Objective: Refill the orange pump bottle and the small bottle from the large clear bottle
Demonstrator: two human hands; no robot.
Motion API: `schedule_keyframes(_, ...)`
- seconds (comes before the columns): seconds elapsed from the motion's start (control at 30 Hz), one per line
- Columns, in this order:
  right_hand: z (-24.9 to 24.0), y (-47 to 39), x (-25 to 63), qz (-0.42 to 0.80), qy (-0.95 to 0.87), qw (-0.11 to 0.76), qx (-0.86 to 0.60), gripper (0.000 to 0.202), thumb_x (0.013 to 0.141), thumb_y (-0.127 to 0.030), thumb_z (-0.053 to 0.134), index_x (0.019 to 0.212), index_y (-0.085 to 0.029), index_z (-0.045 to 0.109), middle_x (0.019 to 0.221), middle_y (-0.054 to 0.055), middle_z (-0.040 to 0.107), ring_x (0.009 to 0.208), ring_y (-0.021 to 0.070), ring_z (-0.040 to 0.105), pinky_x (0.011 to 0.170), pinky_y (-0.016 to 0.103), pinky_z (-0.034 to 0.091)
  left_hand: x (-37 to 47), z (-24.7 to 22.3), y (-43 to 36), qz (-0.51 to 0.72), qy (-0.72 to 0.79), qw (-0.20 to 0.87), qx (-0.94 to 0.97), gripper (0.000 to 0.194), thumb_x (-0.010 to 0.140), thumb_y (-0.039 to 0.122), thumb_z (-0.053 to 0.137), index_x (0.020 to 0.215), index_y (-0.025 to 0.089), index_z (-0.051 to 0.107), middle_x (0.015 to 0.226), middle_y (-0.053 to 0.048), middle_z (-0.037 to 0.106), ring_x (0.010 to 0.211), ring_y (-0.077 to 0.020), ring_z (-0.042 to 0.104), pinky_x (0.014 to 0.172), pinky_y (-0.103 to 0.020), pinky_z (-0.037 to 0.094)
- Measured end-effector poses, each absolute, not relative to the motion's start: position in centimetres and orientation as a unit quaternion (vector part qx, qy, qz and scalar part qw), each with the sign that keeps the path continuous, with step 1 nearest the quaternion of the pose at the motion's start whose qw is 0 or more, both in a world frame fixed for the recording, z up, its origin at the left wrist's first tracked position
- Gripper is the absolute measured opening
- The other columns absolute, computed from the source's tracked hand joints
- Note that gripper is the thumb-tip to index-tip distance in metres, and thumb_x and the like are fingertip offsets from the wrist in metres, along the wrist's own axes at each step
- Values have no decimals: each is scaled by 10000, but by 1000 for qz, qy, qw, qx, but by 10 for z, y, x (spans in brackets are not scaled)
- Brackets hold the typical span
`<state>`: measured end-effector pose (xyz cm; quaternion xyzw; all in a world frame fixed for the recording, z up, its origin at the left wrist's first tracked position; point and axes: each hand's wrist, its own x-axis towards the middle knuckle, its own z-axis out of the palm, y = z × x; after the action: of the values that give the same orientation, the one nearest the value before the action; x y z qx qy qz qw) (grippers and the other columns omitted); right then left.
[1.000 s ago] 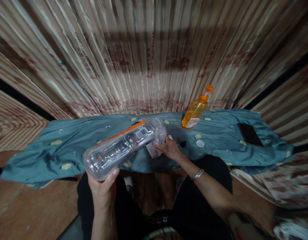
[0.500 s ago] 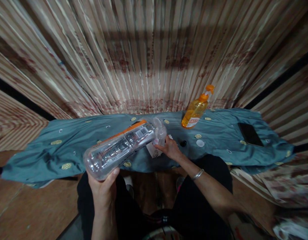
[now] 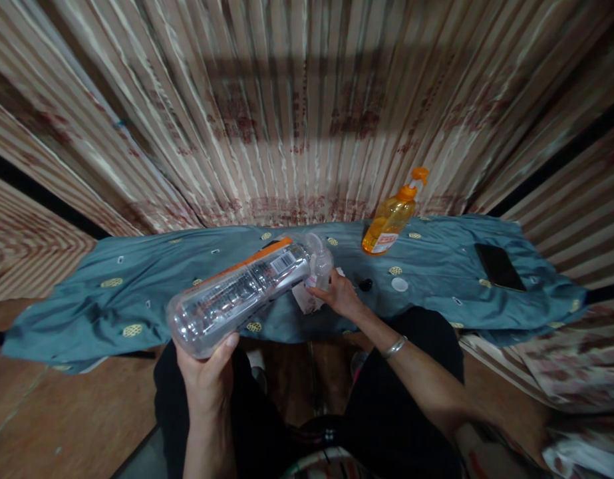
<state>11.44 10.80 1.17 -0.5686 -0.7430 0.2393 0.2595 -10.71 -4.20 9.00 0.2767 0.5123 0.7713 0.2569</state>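
Observation:
My left hand [image 3: 207,372] grips the base of a large clear plastic bottle [image 3: 239,295] with an orange-edged label. The bottle is tilted, neck down to the right, its mouth over a small container [image 3: 311,293]. My right hand [image 3: 339,296] holds that small clear and white container steady on the teal cloth [image 3: 137,293]. A silver bracelet [image 3: 395,347] circles my right wrist.
An orange pump bottle [image 3: 389,223] stands at the back right of the cloth. A small black cap [image 3: 365,285] and a white cap [image 3: 399,284] lie near my right hand. A dark phone [image 3: 499,266] rests at far right. A striped curtain hangs behind.

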Motion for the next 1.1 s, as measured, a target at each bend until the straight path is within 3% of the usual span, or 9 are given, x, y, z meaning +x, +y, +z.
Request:
schedule_keyframes(0.6,17,107,112,230,-739,239,-586,543,842,-321,874,1284,-155,607,1125,150,807,1059,326,799,845,343,598,-107,91,-41,775,505,254,282,876,498,309,1001,1295,214,652,1139,-76,711,1043,-237,686,973,-396,565)
schedule_keyframes(1.1,14,107,113,215,-746,242,-583,525,842,-334,875,1263,-156,617,1086,145,816,1009,312,809,797,318,590,-107,90,-42,780,497,256,282,832,499,289,1012,1259,234,678,1145,-61,712,1035,-213,689,991,-371,565)
